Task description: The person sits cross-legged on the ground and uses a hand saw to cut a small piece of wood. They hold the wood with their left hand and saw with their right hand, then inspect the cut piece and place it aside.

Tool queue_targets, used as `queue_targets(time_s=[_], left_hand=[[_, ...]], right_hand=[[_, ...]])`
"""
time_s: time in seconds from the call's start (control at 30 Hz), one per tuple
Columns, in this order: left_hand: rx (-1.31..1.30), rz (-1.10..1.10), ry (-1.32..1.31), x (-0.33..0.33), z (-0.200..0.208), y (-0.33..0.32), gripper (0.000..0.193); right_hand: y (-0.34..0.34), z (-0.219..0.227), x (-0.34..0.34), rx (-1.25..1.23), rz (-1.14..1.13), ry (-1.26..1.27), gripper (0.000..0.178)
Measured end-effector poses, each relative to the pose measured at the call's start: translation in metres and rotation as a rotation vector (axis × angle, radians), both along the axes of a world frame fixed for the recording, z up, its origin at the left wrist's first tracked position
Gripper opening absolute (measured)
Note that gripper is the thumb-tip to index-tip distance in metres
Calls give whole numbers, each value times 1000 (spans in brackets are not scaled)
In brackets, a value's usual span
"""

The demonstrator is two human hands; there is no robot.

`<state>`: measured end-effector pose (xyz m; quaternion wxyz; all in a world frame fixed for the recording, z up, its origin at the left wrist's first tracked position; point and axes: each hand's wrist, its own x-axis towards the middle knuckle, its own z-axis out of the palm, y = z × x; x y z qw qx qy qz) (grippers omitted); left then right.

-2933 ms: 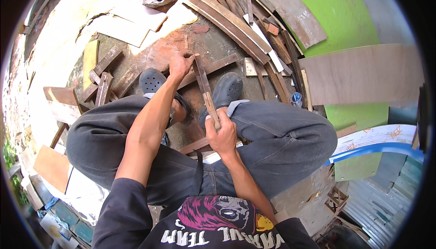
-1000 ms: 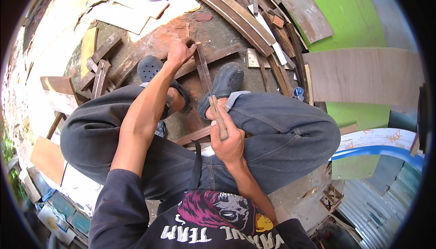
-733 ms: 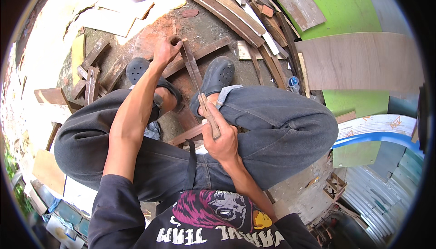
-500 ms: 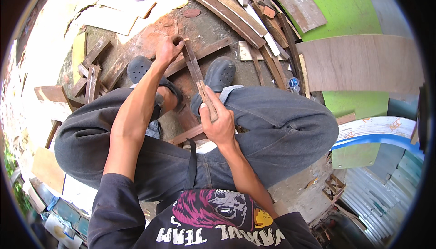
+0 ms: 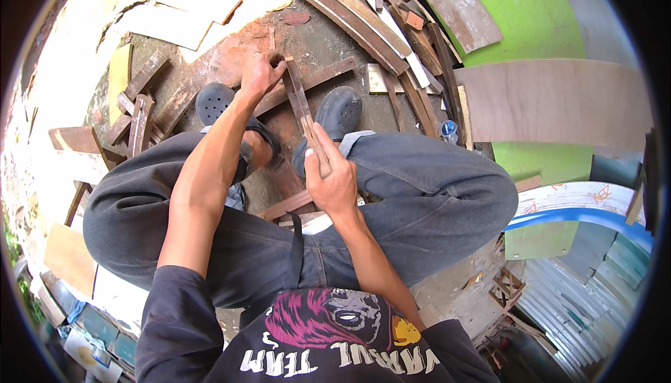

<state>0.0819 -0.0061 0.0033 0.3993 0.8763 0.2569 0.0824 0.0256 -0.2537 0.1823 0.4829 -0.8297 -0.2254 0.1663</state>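
My right hand (image 5: 333, 182) wraps round the lighter wooden handle of a long, flat, dark brown tool (image 5: 298, 94). The tool looks like a blade, but its exact kind is unclear. It slants away from me and to the left, between my shoes. At its far end is my left hand (image 5: 261, 75), with fingers curled and thumb and forefinger close against the tip. Whatever those fingers pinch is hidden. Beneath the tool, a brown wooden plank (image 5: 321, 81) lies across the ground past my feet.
My legs are bent wide, with grey clogs (image 5: 338, 112) on either side of the tool. Wood offcuts (image 5: 141, 126) lie at the left. Long boards (image 5: 342, 16) are stacked at the far right, beside a plywood sheet (image 5: 552, 100) and a green panel (image 5: 538, 12).
My right hand has shifted slightly left and down with the tool's handle. My left hand stays at the far tip, almost still.
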Motion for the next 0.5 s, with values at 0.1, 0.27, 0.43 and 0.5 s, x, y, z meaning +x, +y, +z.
queue_targets(time_s=[0.1,0.27,0.43,0.5], left_hand=[[6,9,-24,-6,-1,2,27],[-3,-13,-18,5,4,-7,25],[-2,30,-22,-10,5,6,24],[6,21,-37,-6,6,3,24]], right_hand=[[-10,22,-18,21,-3,69,47],[16,-24,19,13,-34,37,46],[-2,5,-14,64,-11,91,47],[-6,5,-17,59,-23,87,47]])
